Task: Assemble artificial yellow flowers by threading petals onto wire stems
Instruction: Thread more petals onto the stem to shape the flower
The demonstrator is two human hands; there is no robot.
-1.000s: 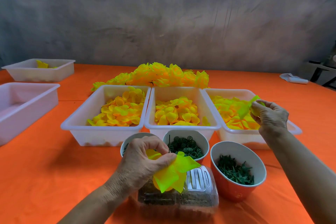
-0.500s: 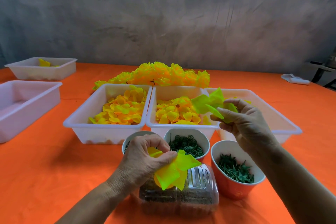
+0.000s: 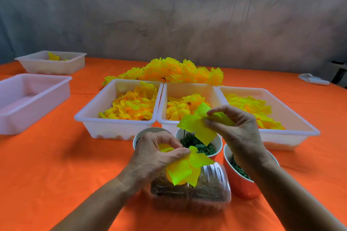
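Note:
My left hand (image 3: pixel 157 154) pinches a half-built yellow flower (image 3: pixel 185 169) on a thin dark wire stem (image 3: pixel 185 138) that rises above the fingers. My right hand (image 3: pixel 236 129) pinches a yellow-green petal piece (image 3: pixel 197 124) just above the stem's tip, over the middle bowl. Three white trays hold loose yellow petals: the left tray (image 3: pixel 114 124), the middle tray (image 3: pixel 187 84) and the right tray (image 3: pixel 293 118). A heap of finished yellow flowers (image 3: pixel 169 71) lies behind the trays.
A white bowl of green rings (image 3: pixel 217 142), an orange bowl of green parts (image 3: pixel 238 180) and a third bowl (image 3: pixel 148 130) stand near me. A clear plastic box (image 3: pixel 193 191) sits under my left hand. Two white trays (image 3: pixel 35 99) (image 3: pixel 52 63) stand left on the orange table (image 3: pixel 56 165).
My right hand has carried a petal piece from the right tray leftward and down to just above the wire stem. My left hand has held the flower in place.

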